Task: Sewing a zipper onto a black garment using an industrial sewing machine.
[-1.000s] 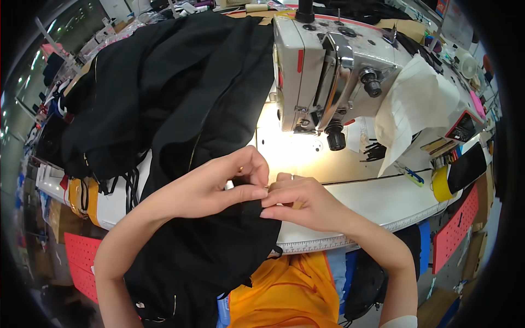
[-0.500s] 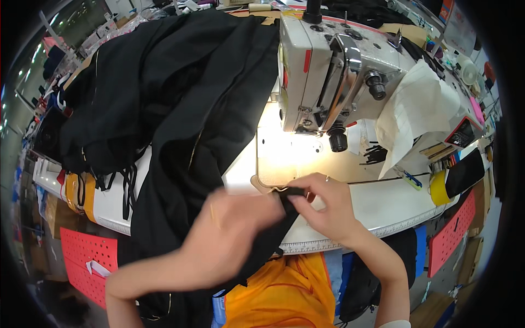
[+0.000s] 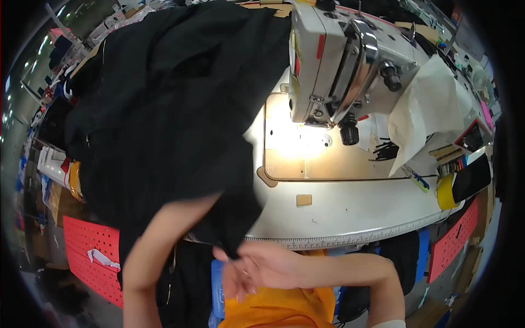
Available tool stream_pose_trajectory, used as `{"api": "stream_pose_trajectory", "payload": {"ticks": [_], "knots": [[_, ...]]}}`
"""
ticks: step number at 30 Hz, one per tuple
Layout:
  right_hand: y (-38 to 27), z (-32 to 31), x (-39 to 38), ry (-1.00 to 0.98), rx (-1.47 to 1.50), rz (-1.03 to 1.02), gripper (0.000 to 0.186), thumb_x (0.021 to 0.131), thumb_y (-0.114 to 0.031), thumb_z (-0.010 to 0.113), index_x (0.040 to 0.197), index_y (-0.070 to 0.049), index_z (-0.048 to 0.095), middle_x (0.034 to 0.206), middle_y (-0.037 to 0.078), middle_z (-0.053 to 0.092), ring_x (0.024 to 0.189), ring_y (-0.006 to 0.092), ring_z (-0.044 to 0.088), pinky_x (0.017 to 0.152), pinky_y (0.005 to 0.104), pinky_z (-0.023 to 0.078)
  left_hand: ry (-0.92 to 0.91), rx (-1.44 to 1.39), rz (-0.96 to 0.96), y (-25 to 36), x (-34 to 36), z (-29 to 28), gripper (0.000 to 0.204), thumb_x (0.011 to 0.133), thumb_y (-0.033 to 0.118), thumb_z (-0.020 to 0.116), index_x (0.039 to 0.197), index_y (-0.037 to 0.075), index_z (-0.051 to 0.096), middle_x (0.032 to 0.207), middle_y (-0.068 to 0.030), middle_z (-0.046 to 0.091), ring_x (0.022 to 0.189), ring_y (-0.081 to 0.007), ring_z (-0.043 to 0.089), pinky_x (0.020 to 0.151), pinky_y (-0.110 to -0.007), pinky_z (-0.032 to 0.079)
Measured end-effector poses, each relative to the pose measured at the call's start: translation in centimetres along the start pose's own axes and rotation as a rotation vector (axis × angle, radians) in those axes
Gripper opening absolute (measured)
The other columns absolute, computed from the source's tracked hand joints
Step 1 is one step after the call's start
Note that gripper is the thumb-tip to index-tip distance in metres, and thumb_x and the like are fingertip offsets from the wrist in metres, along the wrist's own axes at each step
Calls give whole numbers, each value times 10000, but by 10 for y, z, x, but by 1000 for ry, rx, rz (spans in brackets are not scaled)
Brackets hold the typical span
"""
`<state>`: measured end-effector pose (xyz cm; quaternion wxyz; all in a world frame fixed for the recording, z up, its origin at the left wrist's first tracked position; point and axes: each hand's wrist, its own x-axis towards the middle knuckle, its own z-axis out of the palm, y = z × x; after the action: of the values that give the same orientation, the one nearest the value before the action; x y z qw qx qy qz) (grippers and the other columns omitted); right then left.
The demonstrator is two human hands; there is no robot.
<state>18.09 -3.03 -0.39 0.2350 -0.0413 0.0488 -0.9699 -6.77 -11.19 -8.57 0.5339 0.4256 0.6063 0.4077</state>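
Note:
A large black garment (image 3: 164, 120) spreads over the left side of the sewing table, with part of it hanging off the front edge. My left forearm (image 3: 169, 229) reaches up under a raised fold of this cloth, which hides the hand and its fingers. In front of the table edge, my right hand (image 3: 262, 268) pinches a hanging corner of the garment; its other fingers curl loosely below. To the right of the cloth stands a white sewing machine (image 3: 306, 71), its lit metal bed plate (image 3: 295, 164) uncovered by the garment.
A small tan rectangle (image 3: 304, 200) lies on the white tabletop (image 3: 350, 210). A ruler strip (image 3: 328, 240) follows the front edge. White paper (image 3: 424, 109) hangs at the machine's right, near blue snips (image 3: 416, 179) and yellow tape (image 3: 446, 192). Red perforated panels (image 3: 90, 240) flank the table.
The garment has been lifted and flipped over to the left, uncovering tabletop and the tan rectangle. My left hand went under the cloth. My right hand moved down and left toward my lap.

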Motion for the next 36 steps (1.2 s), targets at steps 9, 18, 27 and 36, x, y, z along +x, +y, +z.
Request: {"api": "stream_pose_trajectory", "payload": {"ticks": [9, 18, 27, 36], "knots": [[-106, 13, -107, 866, -1104, -171, 302, 1000, -278, 440, 1186, -83, 575, 1052, 97, 639, 827, 129, 609, 656, 243, 487, 223, 324, 133, 33, 215, -33, 449, 1006, 311, 313, 1046, -3, 631, 990, -46, 674, 914, -150, 615, 839, -293, 469], [-186, 14, -119, 1522, -2793, 436, 243, 890, -135, 547, 1110, -43, 589, 1016, 102, 607, 918, 255, 615, 751, 374, 485, 76, 574, -134, 159, 302, 31, 333, 867, 259, 556, 1104, 45, 652, 1071, -164, 673, 977, -298, 653, 819, -380, 500], [-174, 16, -162, 805, -3194, 1, 207, 767, -217, 617, 889, -51, 638, 889, 132, 593, 920, 271, 597, 789, 421, 476, -134, 1122, 598, 109, 134, 23, 409, 834, 133, 621, 1216, 5, 552, 1157, -144, 608, 982, -234, 600, 884, -322, 472], [-165, 20, -133, 592, -2946, 175, 636, 712, -100, 647, 1330, -125, 494, 855, 59, 540, 705, 231, 552, 665, 347, 458, -98, 306, 50, 115, 177, -27, 402, 962, 215, 395, 1292, 4, 483, 1263, -102, 562, 1130, -214, 538, 1066, -310, 347]]}}
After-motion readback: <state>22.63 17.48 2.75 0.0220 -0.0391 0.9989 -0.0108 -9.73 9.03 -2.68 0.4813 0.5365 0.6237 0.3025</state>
